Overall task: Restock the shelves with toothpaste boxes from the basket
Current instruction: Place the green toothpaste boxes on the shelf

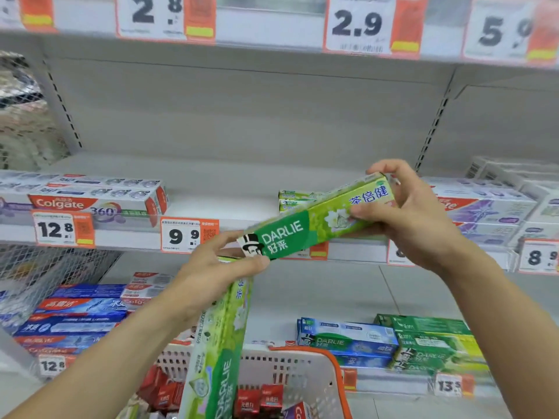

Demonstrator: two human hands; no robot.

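Observation:
A green Darlie toothpaste box (305,226) is held tilted in front of the middle shelf (217,189). My right hand (414,216) grips its upper right end, and my left hand (211,273) pinches its lower left end. That left hand also holds a second green Darlie box (220,352), which hangs down towards the pink basket (302,367). Red toothpaste boxes (260,403) lie inside the basket. Matching green boxes (295,199) sit on the middle shelf just behind the tilted box.
Colgate boxes (99,198) fill the left of the middle shelf, purple-and-white boxes (490,207) the right. The lower shelf holds blue boxes (75,319) at left and blue (348,340) and green Darlie boxes (432,343) at right. A wire mesh panel (39,273) stands at far left.

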